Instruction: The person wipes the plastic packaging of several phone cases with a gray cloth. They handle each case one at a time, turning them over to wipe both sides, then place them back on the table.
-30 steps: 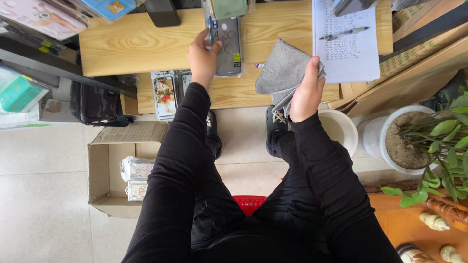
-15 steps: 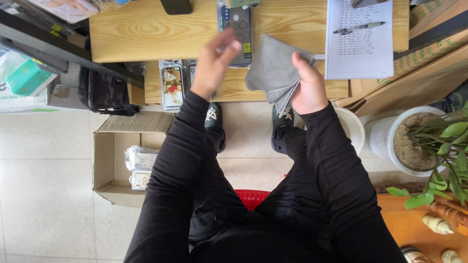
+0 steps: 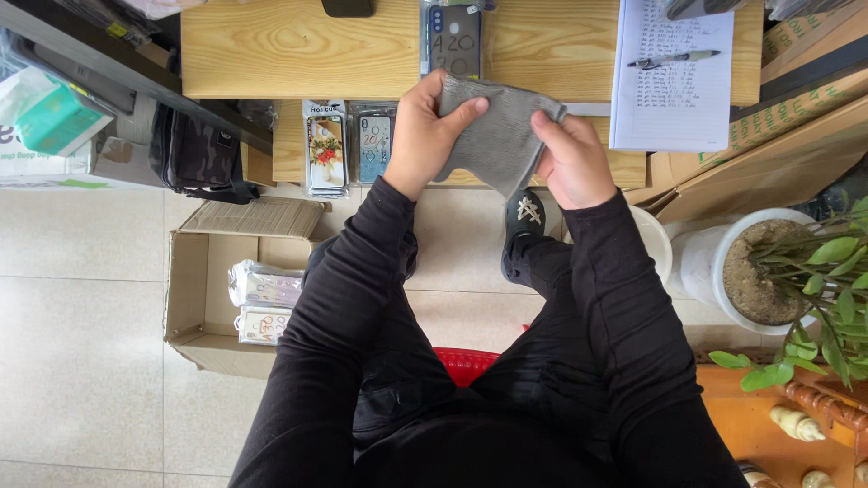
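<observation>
Worktop: pale wood, packaged phone case just beyond.
Hands: left hand and right hand both pinch grey cloth.
Risk: a loose pinch could drop it floorward.

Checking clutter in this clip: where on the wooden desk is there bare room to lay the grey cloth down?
The widest bare patch on the wooden desk is its left part, between the left edge and the packaged phone case. A narrower strip lies between that case and the notepad. The right end is crowded by notepad and pen. Both hands hold the grey cloth.

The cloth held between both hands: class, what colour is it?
Plain grey cloth, clearest in the head view.
</observation>
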